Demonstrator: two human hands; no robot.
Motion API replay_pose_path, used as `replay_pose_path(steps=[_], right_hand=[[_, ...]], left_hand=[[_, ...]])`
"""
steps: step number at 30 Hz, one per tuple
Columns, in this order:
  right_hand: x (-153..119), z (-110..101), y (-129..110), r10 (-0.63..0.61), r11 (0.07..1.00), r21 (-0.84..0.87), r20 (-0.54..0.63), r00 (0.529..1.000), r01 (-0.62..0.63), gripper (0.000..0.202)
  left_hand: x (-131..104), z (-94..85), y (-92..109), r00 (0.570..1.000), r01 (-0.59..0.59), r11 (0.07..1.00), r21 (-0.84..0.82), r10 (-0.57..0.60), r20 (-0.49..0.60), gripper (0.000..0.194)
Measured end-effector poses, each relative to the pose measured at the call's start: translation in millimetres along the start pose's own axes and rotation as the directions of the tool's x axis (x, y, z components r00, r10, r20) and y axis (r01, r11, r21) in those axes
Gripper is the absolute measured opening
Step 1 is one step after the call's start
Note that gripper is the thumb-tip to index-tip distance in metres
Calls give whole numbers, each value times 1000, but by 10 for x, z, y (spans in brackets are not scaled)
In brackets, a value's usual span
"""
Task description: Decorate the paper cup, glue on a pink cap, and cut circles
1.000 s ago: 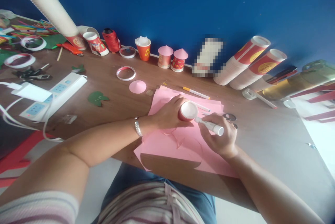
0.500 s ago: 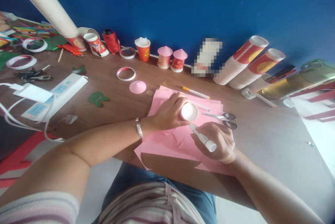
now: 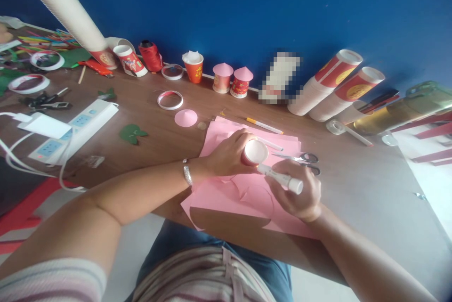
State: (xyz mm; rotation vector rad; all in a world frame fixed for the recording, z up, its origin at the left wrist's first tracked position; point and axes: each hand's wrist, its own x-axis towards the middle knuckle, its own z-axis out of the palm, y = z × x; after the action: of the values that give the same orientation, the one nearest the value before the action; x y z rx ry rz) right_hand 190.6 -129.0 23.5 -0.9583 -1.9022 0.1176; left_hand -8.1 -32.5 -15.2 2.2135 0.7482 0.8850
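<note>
White pen (image 3: 282, 179) in right hand (image 3: 300, 196), red paper cup (image 3: 256, 152) in left hand (image 3: 229, 153).
Pen pinched tight, one end at the cup's near side. Cup likely light, thin, easy to squash; best held softly around its side. Snug inside the curled left fingers, mouth up, above pink paper (image 3: 219, 198). Far back, two cups (image 3: 240, 88) with pink pointed hats.

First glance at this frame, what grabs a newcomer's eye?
Probably the centre, over pink paper: the left hand grips a paper cup, the right hand a white tube beside it. Then two cone-topped cups before the blue wall, and the tall leaning cup stack at upper left.
</note>
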Motion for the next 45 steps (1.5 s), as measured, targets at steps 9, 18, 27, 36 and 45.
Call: replay_pose_path(steps=[9,18,27,36,45], right_hand=[[197,41,220,659,376,725,229,716,-578,29],[75,9,103,495,486,672,315,810,-558,32],[104,11,121,520,578,627,210,828,-522,29],[120,-32,159,447,768,480,72,892,-424,26],[173,-71,192,231,914,355,-53,972,-197,12]], left_hand=[[24,-48,15,992,-72,979,-192,49,-117,91],[61,-229,362,894,-401,911,99,413,-176,42],[66,-329,323,867,-418,872,256,467,-174,18],[92,-360,358,858,-426,894,136,447,-252,13],[109,-378,329,883,-399,917,4,386,-266,17]])
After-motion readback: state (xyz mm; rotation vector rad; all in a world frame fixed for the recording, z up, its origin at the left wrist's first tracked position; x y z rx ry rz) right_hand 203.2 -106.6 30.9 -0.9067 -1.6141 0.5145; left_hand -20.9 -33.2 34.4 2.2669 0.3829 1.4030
